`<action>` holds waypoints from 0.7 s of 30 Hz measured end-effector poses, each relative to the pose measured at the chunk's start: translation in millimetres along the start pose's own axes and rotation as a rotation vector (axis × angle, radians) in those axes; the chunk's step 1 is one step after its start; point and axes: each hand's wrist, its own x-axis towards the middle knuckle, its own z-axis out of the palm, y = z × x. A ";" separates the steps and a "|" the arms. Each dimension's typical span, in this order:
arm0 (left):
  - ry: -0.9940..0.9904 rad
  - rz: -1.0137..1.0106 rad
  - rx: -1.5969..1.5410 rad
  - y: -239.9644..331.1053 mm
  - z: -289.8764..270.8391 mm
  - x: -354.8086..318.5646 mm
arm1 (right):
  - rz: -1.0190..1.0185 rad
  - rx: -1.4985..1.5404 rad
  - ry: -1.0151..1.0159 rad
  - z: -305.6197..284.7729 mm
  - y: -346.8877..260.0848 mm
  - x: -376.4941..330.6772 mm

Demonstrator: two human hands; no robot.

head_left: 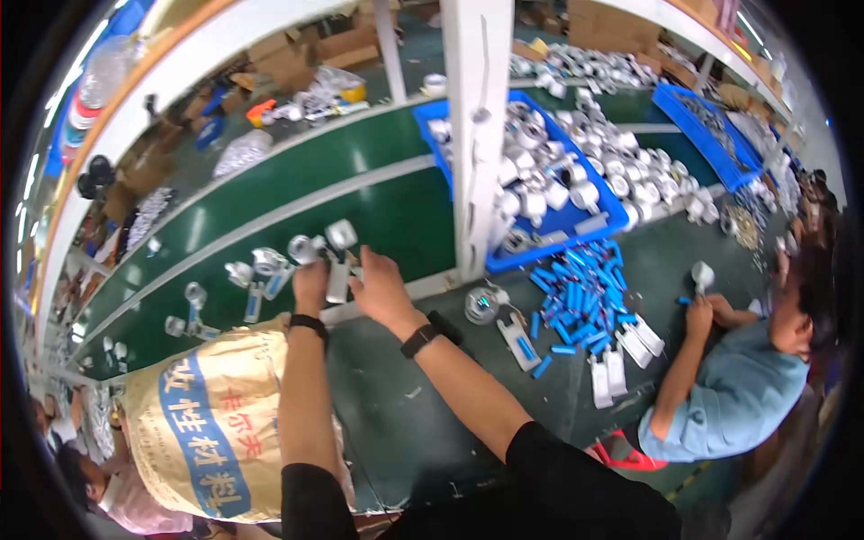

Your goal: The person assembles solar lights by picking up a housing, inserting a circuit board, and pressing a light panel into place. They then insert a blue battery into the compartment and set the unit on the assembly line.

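Observation:
Over the near edge of the green conveyor belt, both hands work at a white device with a round head and a flat rectangular body [338, 282]. My left hand [310, 286] is closed at its left side, its fingertips mostly hidden. From the right, my right hand [385, 290] grips it with thumb and index finger. Just beyond my left hand lies a white round-headed piece [301, 249]. More of these devices [267, 262] with hanging bodies lie to the left on the belt.
A large printed paper sack [207, 423] stands left of my forearms. Right of me are a heap of blue cylindrical cells [580, 292], white casings [607, 376] and a blue tray [558, 238] of round parts. A white post [477, 135] rises ahead. A co-worker [729, 387] sits at right.

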 end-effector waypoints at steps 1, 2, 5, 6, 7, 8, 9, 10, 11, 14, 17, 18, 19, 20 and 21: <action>0.055 -0.023 0.004 5.0 -3.4 -2.9 | -0.180 0.074 0.120 -20.5 -3.1 -23.1; 0.111 -0.053 -0.074 40.7 -10.7 -16.1 | -0.183 -0.049 0.151 -56.5 -5.0 -48.4; 0.262 0.115 -0.262 123.2 -43.9 -79.6 | -0.038 -0.339 0.215 -155.9 -7.3 -122.0; 0.055 0.207 -0.363 165.4 -58.8 -113.1 | 0.081 -0.447 0.249 -182.6 7.6 -146.8; -0.148 0.248 -0.401 194.0 -61.4 -140.4 | 0.181 -0.544 0.286 -198.2 23.2 -162.0; -0.310 0.389 -0.522 207.0 -49.0 -160.1 | 0.178 -0.552 0.285 -202.5 28.7 -179.6; -0.465 0.370 -0.488 240.0 -49.6 -186.1 | 0.261 -0.583 0.251 -205.7 37.3 -193.0; -0.387 0.594 -0.459 245.9 -24.9 -197.3 | 0.323 -0.606 0.217 -205.7 42.6 -195.2; -0.395 0.715 -0.528 262.3 -16.0 -207.1 | 0.316 -0.646 0.221 -200.8 43.6 -198.5; -0.292 0.667 -0.485 277.2 1.2 -228.0 | 0.287 -0.615 0.242 -193.4 55.8 -207.4; -0.372 0.433 -0.415 262.3 -14.6 -234.0 | 0.184 -0.665 0.204 -193.9 43.1 -227.4; -0.374 0.535 -0.378 244.5 -24.1 -230.8 | 0.214 -0.547 0.124 -192.6 39.3 -232.4; -0.380 0.629 -0.339 223.2 -33.9 -231.8 | 0.212 -0.533 0.102 -191.0 29.8 -238.9; -0.369 0.665 -0.290 210.7 -51.0 -234.1 | 0.152 -0.532 0.087 -190.6 18.1 -242.7; -0.378 0.640 -0.252 200.7 -66.4 -237.2 | 0.092 -0.529 0.072 -189.2 7.8 -246.3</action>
